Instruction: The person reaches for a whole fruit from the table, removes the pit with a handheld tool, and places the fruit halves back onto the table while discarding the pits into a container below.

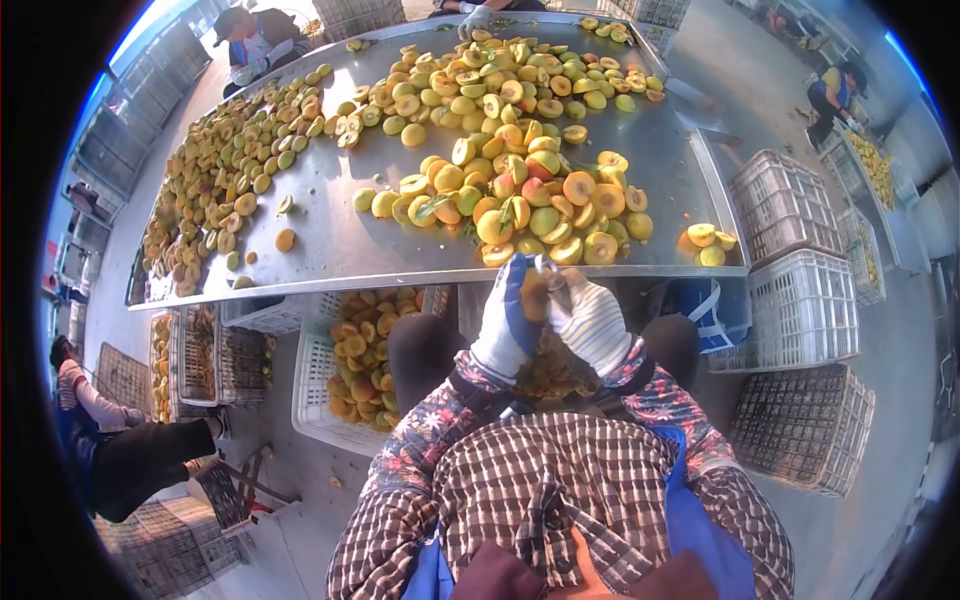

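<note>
Both my hands wear striped white work gloves and meet at the near edge of the metal table (380, 280). My left hand (503, 325), blue on the palm side, is closed around a yellow-brown peach (535, 298), mostly hidden by the fingers. Against that peach my right hand (592, 322) is closed on a small silvery metal tool (546, 270); its exact shape is hard to make out. Just beyond the hands lies a heap of yellow peaches (540, 195), many cut in half with the cut faces showing.
Many halves lie in a pile (215, 190) on the table's left. A few peaches (708, 243) sit at the near right corner. A white crate of peaches (345, 375) stands beside my left knee; stacked crates (800, 310) stand right. Co-workers (255, 45) sit around.
</note>
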{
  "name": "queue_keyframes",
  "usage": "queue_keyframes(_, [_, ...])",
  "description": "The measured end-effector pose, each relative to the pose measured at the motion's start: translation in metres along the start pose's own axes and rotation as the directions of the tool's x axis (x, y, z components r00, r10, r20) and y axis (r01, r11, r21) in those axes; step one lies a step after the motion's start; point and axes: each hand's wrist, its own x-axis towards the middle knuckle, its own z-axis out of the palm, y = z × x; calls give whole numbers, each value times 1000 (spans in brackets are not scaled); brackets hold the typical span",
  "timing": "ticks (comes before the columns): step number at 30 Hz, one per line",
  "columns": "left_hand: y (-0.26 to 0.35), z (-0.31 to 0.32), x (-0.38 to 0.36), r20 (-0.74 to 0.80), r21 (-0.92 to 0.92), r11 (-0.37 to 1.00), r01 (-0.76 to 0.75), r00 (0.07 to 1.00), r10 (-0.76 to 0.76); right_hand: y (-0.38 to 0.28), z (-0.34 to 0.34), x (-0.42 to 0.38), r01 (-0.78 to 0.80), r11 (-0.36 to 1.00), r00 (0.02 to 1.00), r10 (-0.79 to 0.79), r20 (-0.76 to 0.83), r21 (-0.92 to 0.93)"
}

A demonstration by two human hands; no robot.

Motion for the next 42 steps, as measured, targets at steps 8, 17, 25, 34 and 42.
queue_keyframes(8, [39,1,4,3,-386,913,132,990,-142,-2,-11,-13,-33,976,992,59,115,-215])
queue_keyframes(17, [55,9,-3,12,-387,916,107,994,-112,-12,0,-13,-20,908,954,142,264,-418])
queue_keyframes(25, [31,5,-9,-117,-10,1000,4,993,-5,-4,11,-21,-73,973,949,136,286,-220])
queue_keyframes(34, [49,-4,-7,65,222,975,-24,998,10,11,10,-18,-30,967,884,144,445,-255])
queue_keyframes(42, [50,-7,4,163,202,978,-53,986,20,30,24,-22,-127,874,948,-32,316,470])
